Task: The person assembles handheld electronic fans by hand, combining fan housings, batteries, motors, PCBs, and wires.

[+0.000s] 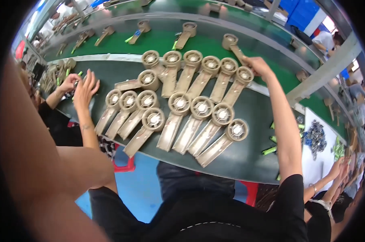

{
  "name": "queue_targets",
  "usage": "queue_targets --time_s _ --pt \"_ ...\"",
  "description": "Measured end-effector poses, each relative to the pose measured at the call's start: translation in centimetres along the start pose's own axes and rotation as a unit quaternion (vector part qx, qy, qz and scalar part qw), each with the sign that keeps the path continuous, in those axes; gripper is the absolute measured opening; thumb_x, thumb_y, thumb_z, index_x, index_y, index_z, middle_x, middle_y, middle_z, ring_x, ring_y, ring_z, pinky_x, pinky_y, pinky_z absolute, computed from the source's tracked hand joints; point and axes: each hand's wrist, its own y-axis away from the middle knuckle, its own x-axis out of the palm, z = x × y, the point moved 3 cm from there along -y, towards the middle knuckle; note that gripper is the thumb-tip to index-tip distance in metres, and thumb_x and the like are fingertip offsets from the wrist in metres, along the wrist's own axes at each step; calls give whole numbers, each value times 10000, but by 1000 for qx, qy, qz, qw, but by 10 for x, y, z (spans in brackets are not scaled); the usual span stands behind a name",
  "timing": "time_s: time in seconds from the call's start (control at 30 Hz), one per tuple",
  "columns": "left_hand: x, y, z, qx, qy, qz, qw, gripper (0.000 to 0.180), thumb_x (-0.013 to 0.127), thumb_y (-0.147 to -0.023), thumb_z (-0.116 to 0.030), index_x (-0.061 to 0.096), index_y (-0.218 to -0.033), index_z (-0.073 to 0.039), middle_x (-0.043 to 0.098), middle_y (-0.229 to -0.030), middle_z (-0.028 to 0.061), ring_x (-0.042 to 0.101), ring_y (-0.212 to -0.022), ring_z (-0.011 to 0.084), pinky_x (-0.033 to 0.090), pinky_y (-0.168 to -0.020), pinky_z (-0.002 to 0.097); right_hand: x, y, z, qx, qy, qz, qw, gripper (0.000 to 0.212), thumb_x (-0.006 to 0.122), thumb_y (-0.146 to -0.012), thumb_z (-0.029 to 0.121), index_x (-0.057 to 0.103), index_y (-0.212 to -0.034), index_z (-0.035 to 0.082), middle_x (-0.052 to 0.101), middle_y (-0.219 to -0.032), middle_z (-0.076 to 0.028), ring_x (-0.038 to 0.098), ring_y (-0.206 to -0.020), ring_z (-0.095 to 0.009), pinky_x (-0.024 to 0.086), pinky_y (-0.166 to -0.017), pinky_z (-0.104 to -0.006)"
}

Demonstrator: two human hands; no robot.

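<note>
At the far right of the bench, my right hand [258,66] is closed on the handle end of a beige handheld fan [230,39]. That fan's round head reaches over the green belt. My left arm [85,167] is bent up close on the left, and its hand is out of view. Several similar fans lie before me in two uneven rows, their round grilles mostly away from me. In the far row is one fan [244,75] just below my right hand; in the near row is another [237,130]. One fan [148,80] lies sideways between rows at the left.
Beyond the bench [251,155] runs a green belt [162,40] carrying spaced-out fans. Co-workers' hands [84,90] work at the left. Green cylinders [269,151] lie at right, near a white board [311,149] with small metal parts. A grey post [324,72] slants up there.
</note>
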Motion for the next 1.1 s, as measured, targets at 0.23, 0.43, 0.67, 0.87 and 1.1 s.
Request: queue_targets --time_s 0.23,0.43,0.67,0.87,1.1 --pt "-53 -23 27 89 -103 -138 981 626 661 -827 -155 453 -1391 20 558 -1333 155 494 -1286 255 398 -1055 414 38 37 16 -60 -269 -38 961 189 586 -794 193 643 -661 72 444 -497 27 357 -412 -78 220 -408 -270" --pt "-93 -74 -38 66 -101 -269 956 625 675 -824 -157 458 -1384 14 560 -1320 156 488 -1288 274 391 -1059 427 -8 175 37 -47 -290 -144 945 187 610 -910 191 686 -936 23 535 -620 39 415 -460 -62 307 -440 -252" --pt "-23 -13 31 23 -89 -124 988 624 692 -820 -159 465 -1377 8 563 -1304 157 480 -1291 296 384 -1062 443 29 304 -3 32 -226 -254 940 128 623 -909 152 675 -894 36 592 -635 13 399 -433 -19 278 -388 -186" --pt "51 7 23 -82 -40 -42 995 623 707 -817 -161 471 -1370 3 565 -1291 157 474 -1293 315 377 -1066 457 85 334 -32 110 -258 -239 930 236 643 -917 145 654 -1054 -46 606 -688 -22 440 -450 -37 340 -393 -207" --pt "87 23 -12 -138 29 45 989 622 724 -814 -163 477 -1362 -3 568 -1276 158 466 -1296 337 369 -1069 473 89 356 -24 100 -132 -240 956 255 603 -962 173 631 -1145 -4 613 -780 -8 496 -547 -33 365 -433 -200"
